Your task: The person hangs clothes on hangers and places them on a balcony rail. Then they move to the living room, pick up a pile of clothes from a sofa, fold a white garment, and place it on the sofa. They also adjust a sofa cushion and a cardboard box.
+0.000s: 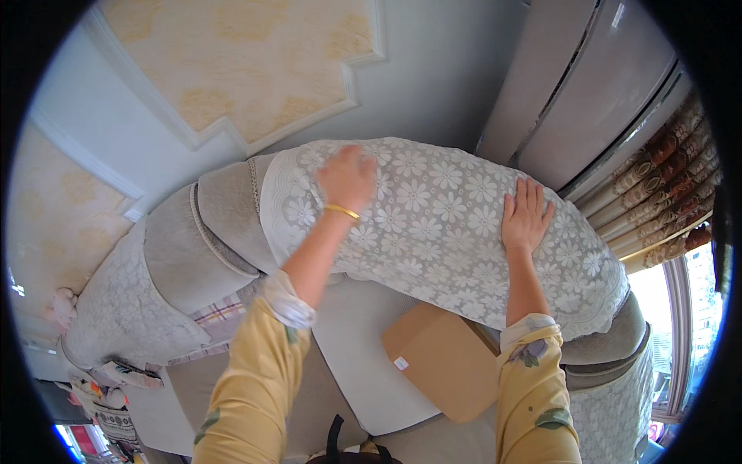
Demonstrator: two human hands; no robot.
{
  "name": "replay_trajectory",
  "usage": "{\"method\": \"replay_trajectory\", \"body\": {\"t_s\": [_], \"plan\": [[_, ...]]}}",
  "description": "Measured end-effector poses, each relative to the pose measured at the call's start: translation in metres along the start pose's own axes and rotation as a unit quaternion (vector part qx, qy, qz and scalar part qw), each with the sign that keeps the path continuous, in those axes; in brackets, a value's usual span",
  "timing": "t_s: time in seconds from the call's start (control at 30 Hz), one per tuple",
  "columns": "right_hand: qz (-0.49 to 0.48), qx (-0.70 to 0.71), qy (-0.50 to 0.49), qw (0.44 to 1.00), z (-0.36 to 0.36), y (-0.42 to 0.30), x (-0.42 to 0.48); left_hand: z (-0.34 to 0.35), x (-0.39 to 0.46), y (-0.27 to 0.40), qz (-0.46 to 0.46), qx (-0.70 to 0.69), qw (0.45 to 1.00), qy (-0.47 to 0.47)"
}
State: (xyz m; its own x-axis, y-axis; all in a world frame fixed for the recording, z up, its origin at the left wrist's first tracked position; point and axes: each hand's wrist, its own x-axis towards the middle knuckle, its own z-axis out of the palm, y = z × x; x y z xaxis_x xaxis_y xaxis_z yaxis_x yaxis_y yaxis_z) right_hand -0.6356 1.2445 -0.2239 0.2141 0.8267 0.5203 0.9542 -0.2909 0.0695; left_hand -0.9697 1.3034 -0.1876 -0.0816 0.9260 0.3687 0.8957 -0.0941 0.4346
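Note:
A white lace cover (426,226) with a daisy pattern drapes over the curved backrest of a grey sofa. My right hand (524,223) lies flat on the cover towards its right side, fingers spread. Over the left part of the same cover is my left hand (348,180), blurred, with a gold bangle at the wrist. Its fingers look loosely apart and nothing shows in it; whether it touches the lace is hard to tell. Below the cover, a brown cardboard piece (443,359) with a small white label rests on the pale sofa seat (371,325).
Grey sofa back cushions (191,238) continue to the left, with another lace cover (133,307) beyond. Behind the sofa stand a panelled wall (429,75) and a tall grey cabinet-like unit (579,87). A brown patterned curtain (661,180) hangs by the window at right.

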Motion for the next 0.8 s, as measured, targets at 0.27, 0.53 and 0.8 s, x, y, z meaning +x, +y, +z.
{"method": "replay_trajectory", "body": {"t_s": [0.27, 0.53, 0.8], "plan": [[-0.004, 0.004, 0.002, 1.000, -0.001, -0.013, 0.003, -0.056, 0.089, -0.159, -0.256, 0.148, 0.944, -0.145], [-0.009, -0.019, 0.008, 1.000, 0.001, -0.008, 0.002, -0.036, 0.120, -0.164, -0.287, 0.131, 0.916, -0.249], [-0.013, -0.031, 0.028, 0.999, 0.004, -0.002, 0.001, -0.026, 0.110, -0.152, -0.304, 0.089, 0.940, -0.126]]}}
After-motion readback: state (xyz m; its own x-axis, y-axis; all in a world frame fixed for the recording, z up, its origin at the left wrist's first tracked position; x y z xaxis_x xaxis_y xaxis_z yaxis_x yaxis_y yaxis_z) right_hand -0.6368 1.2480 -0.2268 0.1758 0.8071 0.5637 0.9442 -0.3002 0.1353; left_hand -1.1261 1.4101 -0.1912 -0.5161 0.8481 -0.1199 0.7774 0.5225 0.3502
